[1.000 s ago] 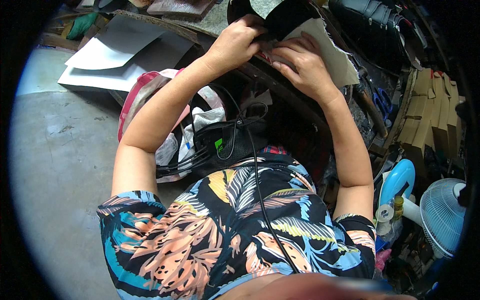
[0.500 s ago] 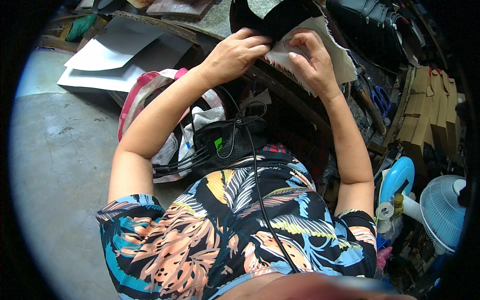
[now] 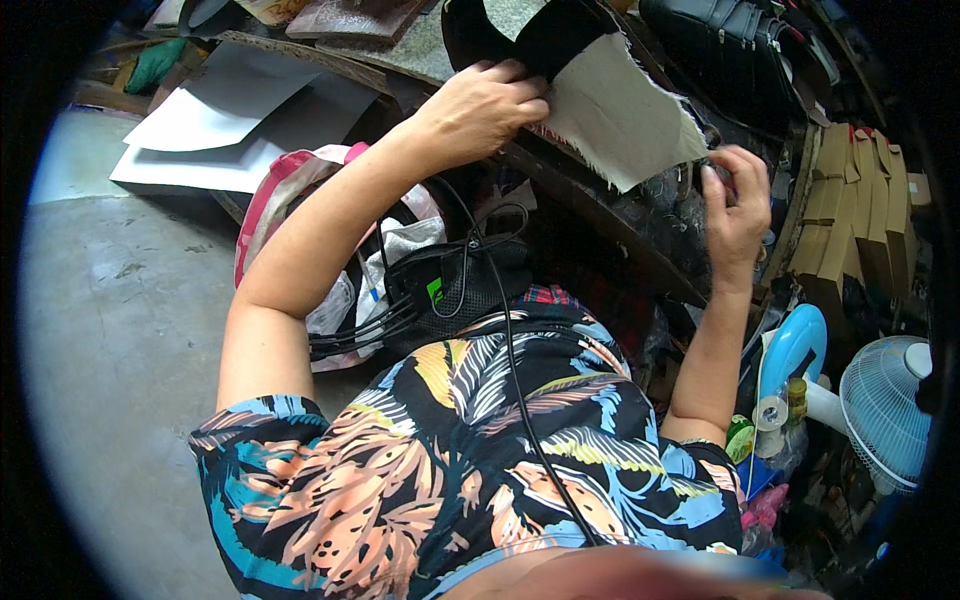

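My left hand (image 3: 482, 110) is closed on the lower edge of a piece of black fabric (image 3: 570, 35) with a curved, notched outline. An off-white cloth backing (image 3: 625, 115) with frayed edges hangs from it to the right. Just past the right corner of that cloth is my right hand (image 3: 738, 205), its thumb and forefinger curled toward each other. Whatever lies between those fingertips, if anything, is too small to make out. The fabric is held over the edge of a cluttered workbench.
White sheets (image 3: 215, 120) lie at the left of the bench. Below them sits a pink-and-white bag (image 3: 262, 215) beside a black mesh pouch (image 3: 455, 280) with cables. To the right are a black leather bag (image 3: 730, 50), folded cardboard (image 3: 840, 200) and a pale blue fan (image 3: 885, 415).
My right hand has moved off the cloth, to the right and down, and now covers where blue-handled scissors showed. My left hand keeps its hold; the fabric has shifted slightly left.
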### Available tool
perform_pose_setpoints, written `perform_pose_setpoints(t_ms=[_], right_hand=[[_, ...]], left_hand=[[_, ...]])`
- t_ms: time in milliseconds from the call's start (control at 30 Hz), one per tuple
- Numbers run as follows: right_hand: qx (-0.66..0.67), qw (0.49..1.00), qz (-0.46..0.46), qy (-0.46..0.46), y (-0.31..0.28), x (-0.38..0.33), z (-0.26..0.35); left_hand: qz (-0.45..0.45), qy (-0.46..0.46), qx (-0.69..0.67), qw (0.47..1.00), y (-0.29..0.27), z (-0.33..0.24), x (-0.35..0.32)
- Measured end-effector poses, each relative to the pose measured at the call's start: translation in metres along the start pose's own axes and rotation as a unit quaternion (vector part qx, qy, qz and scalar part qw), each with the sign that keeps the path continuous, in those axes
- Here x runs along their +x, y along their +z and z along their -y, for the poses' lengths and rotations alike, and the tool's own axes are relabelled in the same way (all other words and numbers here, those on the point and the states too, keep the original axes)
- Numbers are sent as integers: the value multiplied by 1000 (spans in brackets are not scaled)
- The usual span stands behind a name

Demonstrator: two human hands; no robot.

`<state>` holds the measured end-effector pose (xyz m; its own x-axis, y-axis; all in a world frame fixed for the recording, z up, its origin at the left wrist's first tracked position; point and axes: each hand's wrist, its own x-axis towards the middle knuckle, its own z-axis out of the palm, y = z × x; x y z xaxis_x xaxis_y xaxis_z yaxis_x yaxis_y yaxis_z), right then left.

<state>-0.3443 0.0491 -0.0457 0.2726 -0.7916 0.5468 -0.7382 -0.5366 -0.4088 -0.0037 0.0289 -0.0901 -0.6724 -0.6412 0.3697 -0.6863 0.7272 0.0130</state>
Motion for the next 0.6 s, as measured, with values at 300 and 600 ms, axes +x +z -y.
perform_pose_setpoints(t_ms=[300,600], right_hand=[[-320,937,104,94,-15,-43,-50],[166,969,-115,143,-16,-31,-15]], left_hand=[[-17,4,8,1000,-1,1,2],[-21,-12,48,999,3,-10,0]])
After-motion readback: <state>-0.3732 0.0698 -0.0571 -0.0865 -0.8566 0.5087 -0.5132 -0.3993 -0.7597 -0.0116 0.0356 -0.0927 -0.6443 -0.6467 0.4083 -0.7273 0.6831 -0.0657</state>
